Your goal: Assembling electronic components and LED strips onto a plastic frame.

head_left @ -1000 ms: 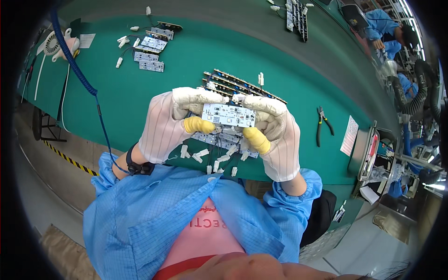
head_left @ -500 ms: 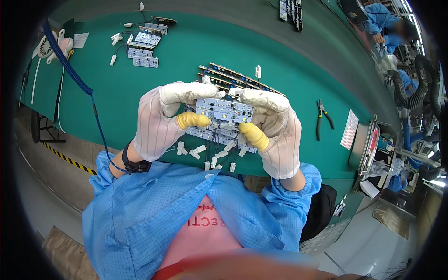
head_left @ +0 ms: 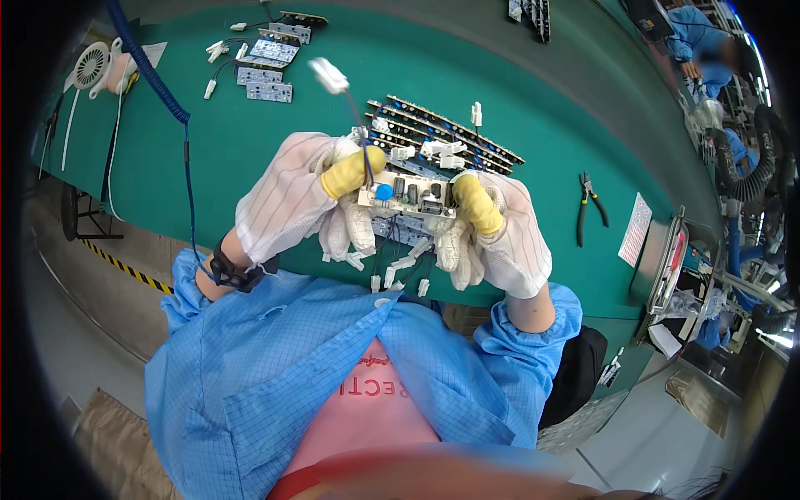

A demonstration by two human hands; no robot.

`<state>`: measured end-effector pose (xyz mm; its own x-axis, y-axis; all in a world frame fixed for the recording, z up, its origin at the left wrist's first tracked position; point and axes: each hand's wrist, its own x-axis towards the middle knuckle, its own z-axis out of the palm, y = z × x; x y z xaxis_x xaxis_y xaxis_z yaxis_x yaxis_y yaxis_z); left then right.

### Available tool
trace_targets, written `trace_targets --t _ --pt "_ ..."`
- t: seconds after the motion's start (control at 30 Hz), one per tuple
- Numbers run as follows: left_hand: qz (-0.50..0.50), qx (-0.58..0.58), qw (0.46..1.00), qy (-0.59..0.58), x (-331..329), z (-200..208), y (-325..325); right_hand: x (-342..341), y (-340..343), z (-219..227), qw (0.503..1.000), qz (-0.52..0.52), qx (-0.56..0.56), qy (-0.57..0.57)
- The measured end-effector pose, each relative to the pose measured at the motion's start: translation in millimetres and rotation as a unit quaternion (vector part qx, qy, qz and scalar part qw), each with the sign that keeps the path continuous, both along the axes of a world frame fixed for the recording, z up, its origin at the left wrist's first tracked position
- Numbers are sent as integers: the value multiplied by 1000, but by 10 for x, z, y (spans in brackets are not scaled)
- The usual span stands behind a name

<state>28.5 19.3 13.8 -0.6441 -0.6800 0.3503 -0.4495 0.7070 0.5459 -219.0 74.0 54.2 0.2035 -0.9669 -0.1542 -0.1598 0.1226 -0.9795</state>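
Both hands wear white gloves with yellow finger cots. My left hand (head_left: 304,196) and my right hand (head_left: 500,237) hold a small circuit board (head_left: 408,196) between them, component side up, with a blue round part and dark capacitors showing. A thin dark wire runs up from the board near my left thumb to a white connector (head_left: 330,76) swinging in the air, blurred. Under the hands, several white connectors with wires (head_left: 400,267) lie on the green table (head_left: 250,150).
A row of boards (head_left: 450,137) lies just beyond my hands. More small boards and white connectors (head_left: 262,71) sit at the far left, a small white fan (head_left: 92,65) at the left edge. Pliers (head_left: 590,204) and a paper sheet (head_left: 636,229) lie to the right. Another person in blue works far right.
The board has been turned over from its flat pale side to its component side. Its wire and white connector have flung upward. My hands stayed in about the same place.
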Motion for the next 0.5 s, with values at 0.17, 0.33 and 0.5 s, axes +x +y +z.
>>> trace_targets --t 0.17,0.33,0.5 --pt "-7 54 998 -15 16 -1 22 -6 -34 -35 996 16 -71 49" --pt "-59 544 728 412 56 -306 19 99 -11 35 999 -39 23 -14" --pt "-52 -102 991 -74 15 51 -83 72 -38 75 999 -40 7 -13"
